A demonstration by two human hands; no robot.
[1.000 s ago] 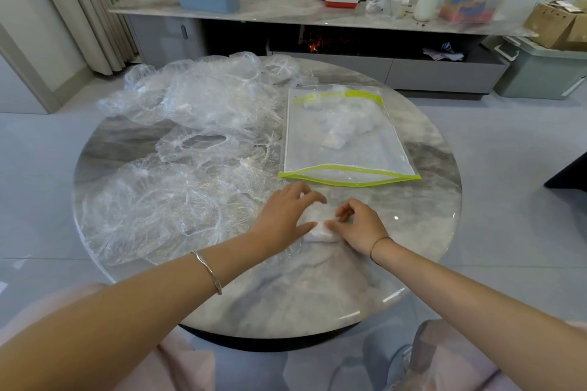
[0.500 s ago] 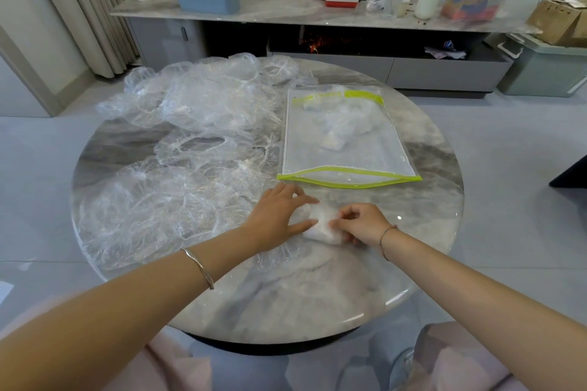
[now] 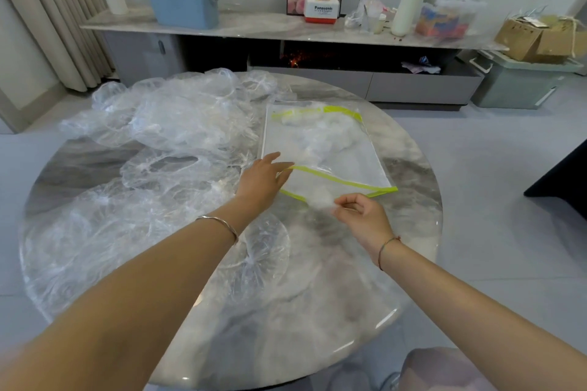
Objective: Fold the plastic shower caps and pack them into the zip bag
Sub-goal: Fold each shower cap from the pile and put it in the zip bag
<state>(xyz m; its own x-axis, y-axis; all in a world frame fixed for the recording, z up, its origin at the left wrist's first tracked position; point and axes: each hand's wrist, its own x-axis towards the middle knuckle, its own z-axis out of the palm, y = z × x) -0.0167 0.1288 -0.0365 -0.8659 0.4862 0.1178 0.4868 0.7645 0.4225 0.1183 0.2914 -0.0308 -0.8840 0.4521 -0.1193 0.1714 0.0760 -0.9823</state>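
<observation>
A clear zip bag (image 3: 346, 162) with a lime-green zip lies flat on the round marble table (image 3: 317, 301), its mouth towards me. My left hand (image 3: 263, 179) pinches the upper lip of the mouth at its left end and holds it raised, so the mouth gapes. In the fingertips of my right hand (image 3: 360, 216) is a small folded shower cap (image 3: 319, 200), a blurred white wad right at the opening. More folded caps (image 3: 317, 136) sit deep inside the bag. Loose crumpled shower caps (image 3: 178, 124) cover the table's left half, one (image 3: 263, 247) under my left forearm.
Behind the table runs a long low sideboard (image 3: 254, 27) carrying a blue bin (image 3: 181, 0), a Panasonic box (image 3: 320, 9), a white roll (image 3: 406, 9) and a cardboard box (image 3: 536, 38). A grey-green bin (image 3: 514, 82) stands on the floor at right. Curtains (image 3: 47, 16) hang at left.
Both hands left the spot where they were pressing the cap flat. My left hand went up to the bag's mouth and lifted its lip; my right hand carried the folded cap to the opening.
</observation>
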